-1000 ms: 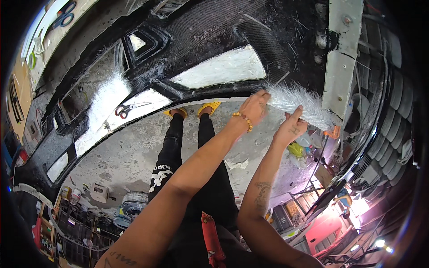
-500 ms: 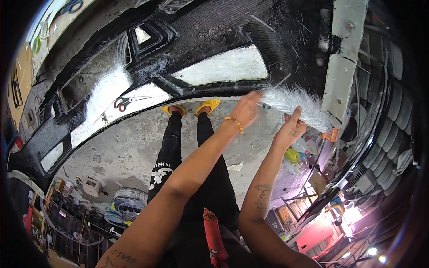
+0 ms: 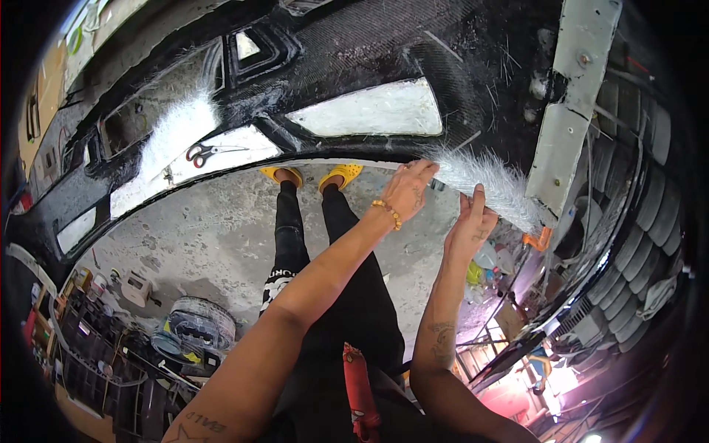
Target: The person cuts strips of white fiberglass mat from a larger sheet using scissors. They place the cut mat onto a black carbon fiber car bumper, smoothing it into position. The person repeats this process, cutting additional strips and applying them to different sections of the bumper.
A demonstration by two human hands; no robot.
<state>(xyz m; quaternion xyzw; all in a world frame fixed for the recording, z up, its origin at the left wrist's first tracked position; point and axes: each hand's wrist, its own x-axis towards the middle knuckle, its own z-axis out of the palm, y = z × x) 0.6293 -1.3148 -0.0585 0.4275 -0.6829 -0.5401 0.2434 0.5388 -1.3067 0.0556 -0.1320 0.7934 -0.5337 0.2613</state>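
Note:
A ragged strip of white glass-fibre mat (image 3: 491,184) lies along the near edge of a large black moulded panel (image 3: 354,59), shaped like a car bumper. My left hand (image 3: 410,188) is closed at the strip's left end, its fingertips pinching the mat at the panel's rim. Beside it, my right hand (image 3: 473,221) grips the strip's near edge, with the thumb on top and the other fingers partly hidden below. Scissors (image 3: 207,153) with black and red handles rest on a white patch of the panel, next to a second tuft of glass-fibre mat (image 3: 181,129).
An orange clamp (image 3: 538,238) sits at the panel's right corner, below a pale flange (image 3: 565,140). My feet in yellow clogs (image 3: 341,176) stand under the rim on a concrete floor (image 3: 221,221). A tyre-like round object (image 3: 199,325) and clutter lie at lower left.
My left hand's fingers have come down onto the strip's left end. The right hand keeps its thumb on the mat, a little further left. The whole view has shifted slightly.

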